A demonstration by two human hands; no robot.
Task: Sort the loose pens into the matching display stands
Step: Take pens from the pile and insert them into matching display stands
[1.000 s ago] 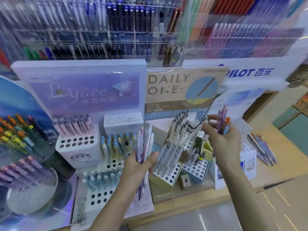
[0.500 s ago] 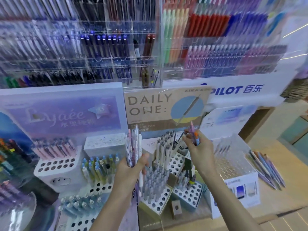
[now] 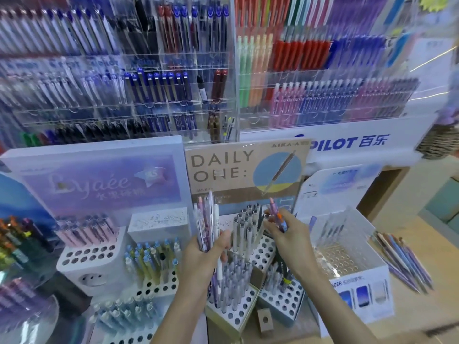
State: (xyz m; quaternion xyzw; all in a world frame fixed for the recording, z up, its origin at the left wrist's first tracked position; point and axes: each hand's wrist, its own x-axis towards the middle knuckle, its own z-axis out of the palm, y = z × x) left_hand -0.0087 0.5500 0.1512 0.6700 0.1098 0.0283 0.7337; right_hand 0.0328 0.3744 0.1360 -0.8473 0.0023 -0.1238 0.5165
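My left hand (image 3: 204,254) grips a bundle of patterned pens (image 3: 206,223) held upright in front of the Daily One stand (image 3: 246,170). My right hand (image 3: 288,234) holds a few purple pens with orange clips (image 3: 277,214) just above the grey pens (image 3: 246,227) standing in that stand's perforated tiers. A pile of loose purple and blue pens (image 3: 402,259) lies on the wooden counter at the right. A clear perforated stand (image 3: 345,247) sits just right of my right hand.
The Lyaée stand (image 3: 94,184) with pink pens and a white holed block (image 3: 89,254) is at the left. Blue-green pens (image 3: 151,256) fill a tier below it. A wall of acrylic pen racks (image 3: 223,70) rises behind. A wicker basket (image 3: 437,142) sits far right.
The view has tilted up, showing more of the wall racks. My right hand with its pens has moved left from the clear stand to over the Daily One stand. My left hand keeps its bundle.
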